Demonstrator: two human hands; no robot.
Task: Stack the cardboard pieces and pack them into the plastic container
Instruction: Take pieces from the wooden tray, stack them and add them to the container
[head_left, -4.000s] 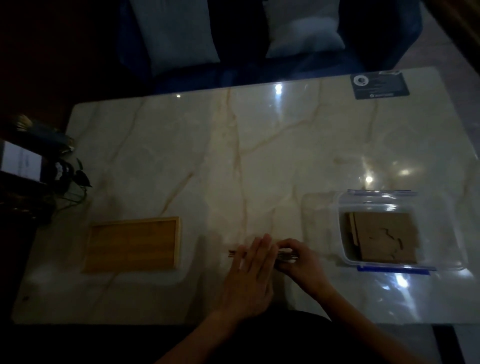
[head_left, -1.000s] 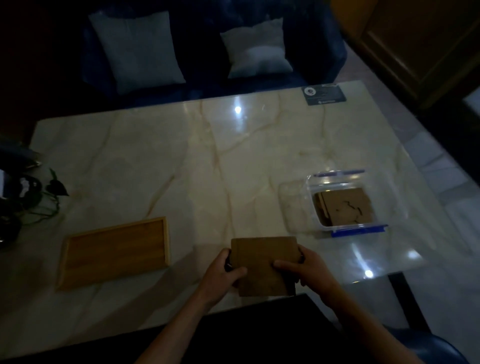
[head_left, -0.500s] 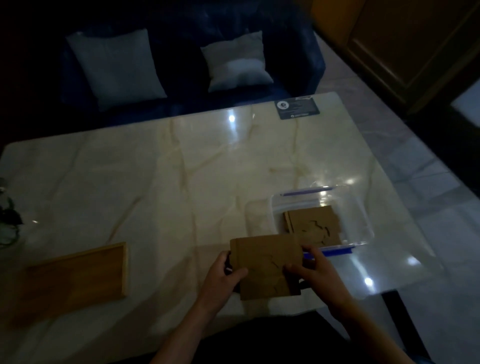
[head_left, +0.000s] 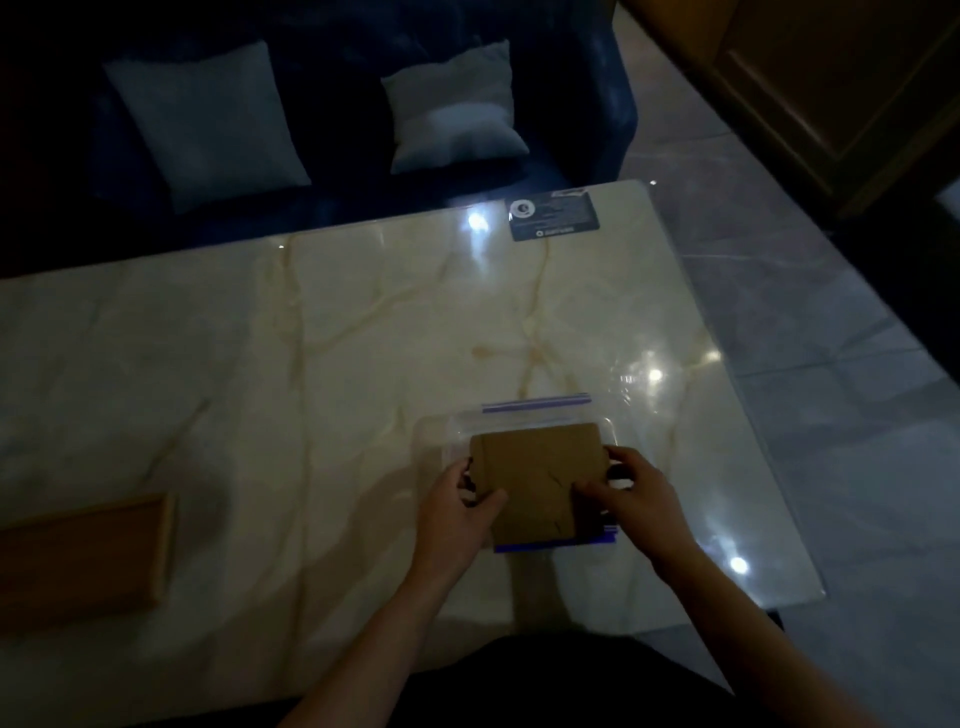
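The stack of cardboard pieces (head_left: 537, 483) is sitting over the mouth of the clear plastic container (head_left: 524, 415), covering most of its opening; whether it is touching the bottom cannot be told. Your left hand (head_left: 457, 512) is gripping the stack's left edge, fingers (head_left: 485, 501) curled onto its top face. Your right hand (head_left: 634, 499) is clamping the right edge the same way. The container is resting on the marbled counter (head_left: 311, 364), near its right end. A wooden tray (head_left: 83, 556) is lying far to the left, and a dark card (head_left: 553, 215) is lying at the far edge.
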